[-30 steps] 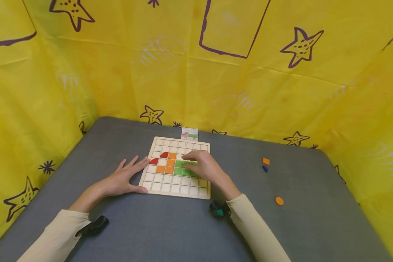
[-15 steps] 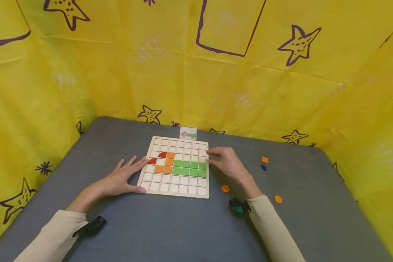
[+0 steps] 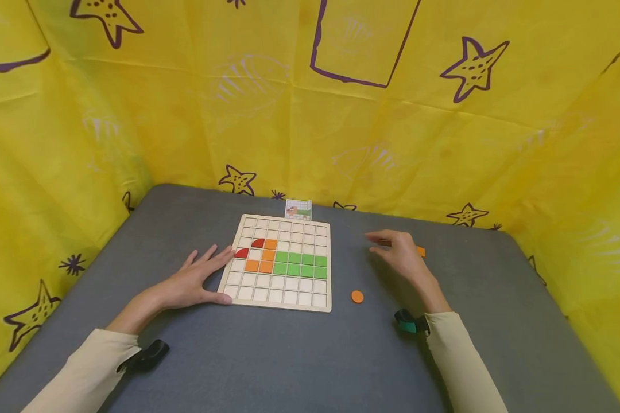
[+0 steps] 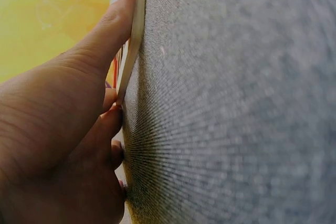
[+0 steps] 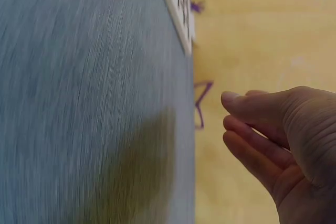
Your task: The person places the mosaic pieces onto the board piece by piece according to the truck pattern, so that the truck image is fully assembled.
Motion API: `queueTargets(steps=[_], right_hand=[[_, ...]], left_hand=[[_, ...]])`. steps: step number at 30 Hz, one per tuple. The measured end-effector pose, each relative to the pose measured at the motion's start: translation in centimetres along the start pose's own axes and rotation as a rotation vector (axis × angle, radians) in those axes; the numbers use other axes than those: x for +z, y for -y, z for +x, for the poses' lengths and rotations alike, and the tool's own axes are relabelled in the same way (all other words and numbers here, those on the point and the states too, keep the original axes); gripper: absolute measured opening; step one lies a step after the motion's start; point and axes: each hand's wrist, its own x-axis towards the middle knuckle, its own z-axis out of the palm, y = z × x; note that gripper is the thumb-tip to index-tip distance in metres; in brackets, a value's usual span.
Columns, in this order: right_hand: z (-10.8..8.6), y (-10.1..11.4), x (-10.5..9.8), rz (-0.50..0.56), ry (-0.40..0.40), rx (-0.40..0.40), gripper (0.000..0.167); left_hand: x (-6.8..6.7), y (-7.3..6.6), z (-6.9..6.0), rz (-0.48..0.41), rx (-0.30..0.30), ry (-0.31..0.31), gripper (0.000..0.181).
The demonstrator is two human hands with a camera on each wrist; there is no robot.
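My left hand [image 3: 188, 284] rests spread at the left edge of a wooden grid board [image 3: 289, 298], its thumb on the near corner. In the left wrist view the thumb [image 4: 113, 22] lies against the board's rim. Green square tiles [image 3: 301, 264], orange tiles [image 3: 266, 266] and two red quarter-round tiles [image 3: 241, 253] sit in the board's cells. Right of the board, my right hand [image 3: 400, 255] hovers over the table with loosely bent fingers. Nothing shows between thumb and fingers in the right wrist view. An orange square tile [image 3: 421, 252] is partly hidden behind that hand.
An orange disc [image 3: 357, 297] lies on the grey table [image 3: 268, 355], right of the board. Behind the board is a small pattern card [image 3: 298, 210]. Yellow cloth [image 3: 299, 126] with starfish drawings encloses the table's back and sides.
My right hand has moved right, off the board and towards the orange square, uncovering green tiles and an orange disc. It now covers the blue piece and another disc. My left hand stays put.
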Motion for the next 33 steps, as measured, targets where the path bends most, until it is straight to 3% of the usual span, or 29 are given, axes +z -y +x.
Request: queueTargets(steps=[17,33], right_hand=[[-3.2,-6.3,-4.8,-0.083,-0.069,0.123,0.034],[-3.6,-9.1,-5.6,-0.129,-0.004,0.182,0.033]], left_hand=[[-0.1,-0.2,0.1,0.004,-0.005,0.005,0.108],[0.1,-0.1,0.2,0.003,-0.006,-0.003,0.108]])
